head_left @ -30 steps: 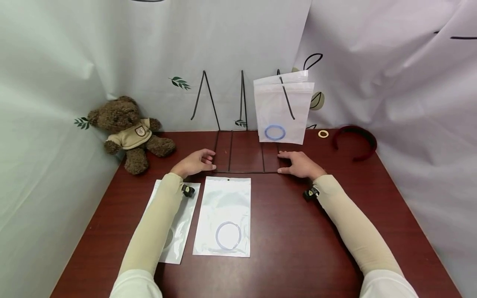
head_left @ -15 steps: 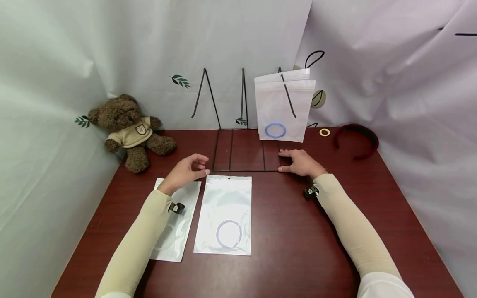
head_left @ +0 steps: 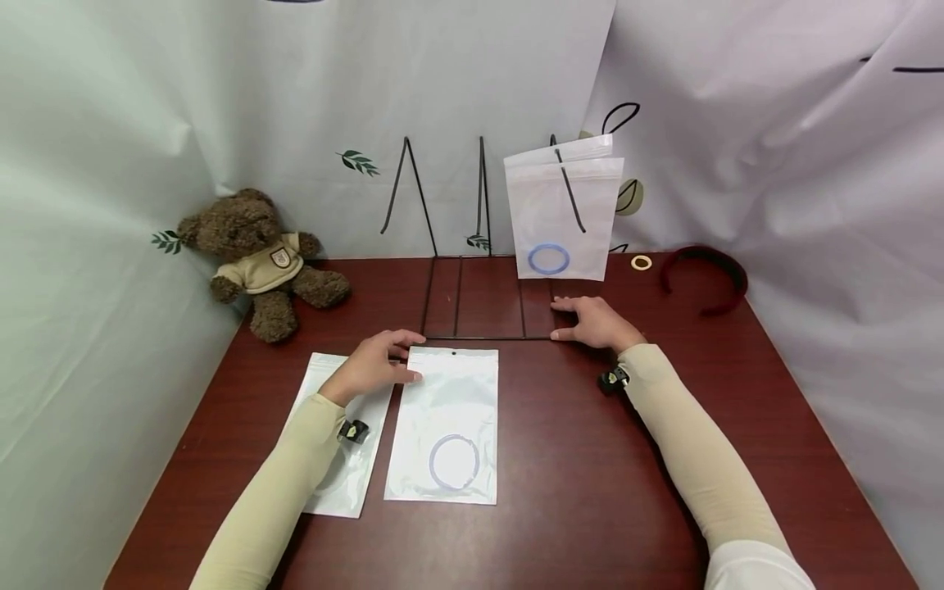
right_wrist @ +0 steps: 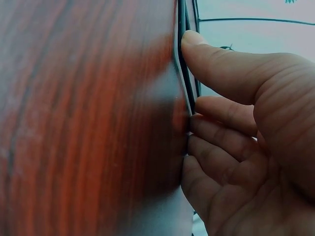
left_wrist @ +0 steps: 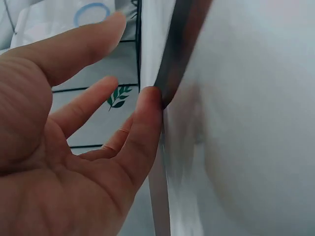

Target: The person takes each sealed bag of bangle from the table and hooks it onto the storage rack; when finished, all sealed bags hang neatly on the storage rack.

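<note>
My left hand (head_left: 372,365) hovers at the upper left corner of a flat white pouch (head_left: 457,401) with a purple ring shape near its bottom. Thumb and fingers are spread apart, with nothing between them. Partly under the left forearm lies a second white pouch (head_left: 360,479). My right hand (head_left: 596,324) rests at the right side of a black wire display rack (head_left: 487,338), thumb near its front corner. In the right wrist view the fingertips (right_wrist: 194,142) touch down along the tabletop by the wire. White pouches (head_left: 534,217) with a blue ring hang from the rack's right hook.
A brown teddy bear (head_left: 269,266) sits at the back left of the dark red table (head_left: 575,459). At the back right are a small yellow ring (head_left: 641,256) and a dark red headband (head_left: 740,279). A white curtain (head_left: 295,106) closes off the back.
My left hand has left the rack's left side and come toward me, down to the middle pouch's top corner. The right hand has stayed at the rack.
</note>
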`<action>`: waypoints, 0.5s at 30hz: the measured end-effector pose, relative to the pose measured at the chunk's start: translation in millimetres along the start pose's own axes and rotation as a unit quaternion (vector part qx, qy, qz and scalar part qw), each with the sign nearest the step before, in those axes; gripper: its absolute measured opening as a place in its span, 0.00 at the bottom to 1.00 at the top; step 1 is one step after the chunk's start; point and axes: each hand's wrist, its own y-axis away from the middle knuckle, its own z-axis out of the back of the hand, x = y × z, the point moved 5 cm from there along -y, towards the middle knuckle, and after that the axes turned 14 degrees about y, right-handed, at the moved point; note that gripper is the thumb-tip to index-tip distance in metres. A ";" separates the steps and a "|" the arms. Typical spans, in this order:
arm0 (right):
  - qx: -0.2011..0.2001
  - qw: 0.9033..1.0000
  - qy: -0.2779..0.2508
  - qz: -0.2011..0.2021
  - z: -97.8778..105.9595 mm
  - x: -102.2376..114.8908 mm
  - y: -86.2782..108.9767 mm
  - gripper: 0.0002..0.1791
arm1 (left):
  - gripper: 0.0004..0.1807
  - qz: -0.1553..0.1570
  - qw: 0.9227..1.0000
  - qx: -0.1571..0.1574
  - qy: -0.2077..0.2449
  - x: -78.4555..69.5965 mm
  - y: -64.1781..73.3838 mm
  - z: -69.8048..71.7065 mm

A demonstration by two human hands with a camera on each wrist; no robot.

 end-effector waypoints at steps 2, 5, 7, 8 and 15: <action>0.000 1.000 0.002 0.002 -0.8 -0.1 -0.5 0.40 | 0.37 -0.014 0.999 0.007 -0.028 -0.4 -0.9 -3.8; 0.001 1.000 0.003 0.001 -1.7 -0.8 -1.1 0.39 | 0.37 -0.029 0.998 0.014 -0.049 -2.3 -1.9 -8.2; 0.002 1.000 0.003 0.000 -2.3 -1.0 -1.5 0.39 | 0.37 -0.031 0.998 0.016 -0.056 -4.0 -2.0 -10.0; 0.003 1.000 0.003 0.000 -2.5 -1.1 -1.8 0.39 | 0.36 -0.029 0.998 0.017 -0.057 -4.7 -1.9 -10.5; 0.001 1.000 0.005 -0.003 -1.9 -0.4 -2.0 0.39 | 0.32 -0.040 0.999 0.005 -0.024 -6.7 -2.0 -11.3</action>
